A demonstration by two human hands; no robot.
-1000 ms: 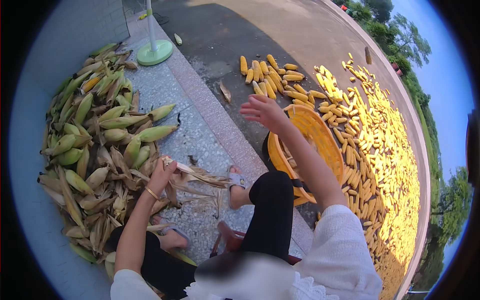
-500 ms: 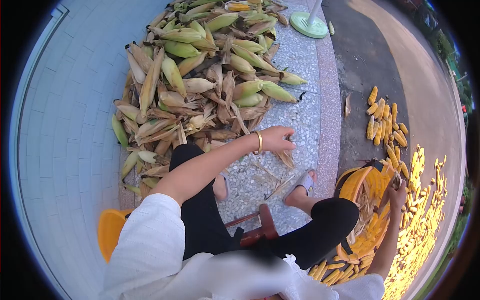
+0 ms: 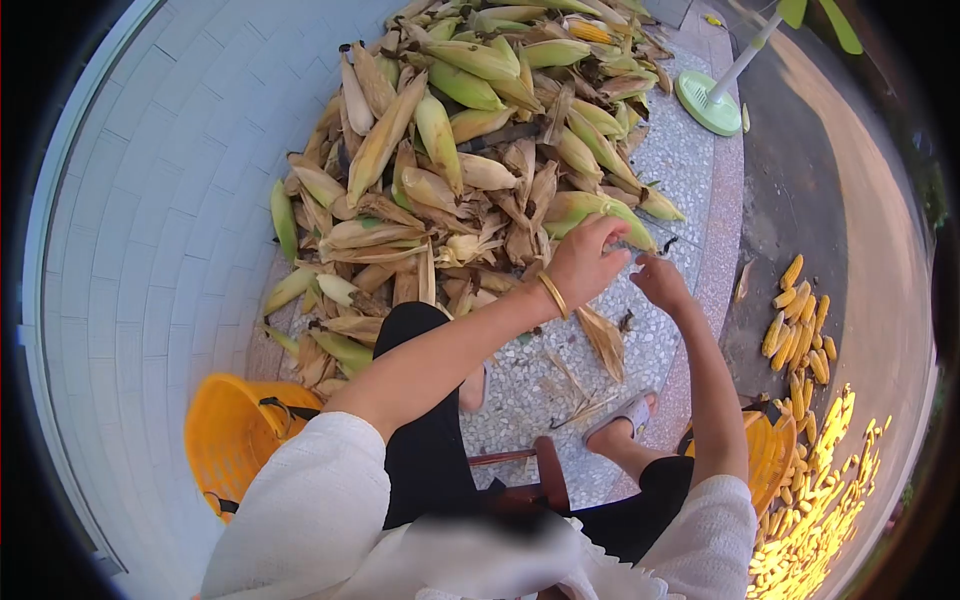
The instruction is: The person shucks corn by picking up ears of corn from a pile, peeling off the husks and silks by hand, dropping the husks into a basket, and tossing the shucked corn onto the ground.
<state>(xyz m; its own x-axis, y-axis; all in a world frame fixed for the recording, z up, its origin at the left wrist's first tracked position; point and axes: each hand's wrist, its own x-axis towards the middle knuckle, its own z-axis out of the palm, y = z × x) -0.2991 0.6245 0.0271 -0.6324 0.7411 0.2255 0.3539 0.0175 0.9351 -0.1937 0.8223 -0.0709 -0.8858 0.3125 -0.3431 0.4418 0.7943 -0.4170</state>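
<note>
A large heap of corn in green and dry husks (image 3: 480,172) lies on the speckled floor. My left hand (image 3: 588,262), with a bracelet at the wrist, is over its right edge, thumb and fingers curved and apart, beside a green-husked ear (image 3: 641,236). Close by on the right, my right hand (image 3: 660,284) has its fingers drawn together near that ear's tip. Whatever they may pinch is too small to make out. Below the hands, a loose dry husk (image 3: 604,342) rests on the floor.
A yellow basket (image 3: 232,430) stands at the lower left; another basket (image 3: 770,455) is partly behind my right arm. Husked yellow cobs (image 3: 797,330) lie on the ground at the right. A green fan base (image 3: 708,104) stands at the upper right. My legs straddle a red stool (image 3: 552,474).
My right hand has moved from the right basket, where it held a dark husk-like piece, to beside my left hand. My left hand has moved up to the heap. The view has shifted.
</note>
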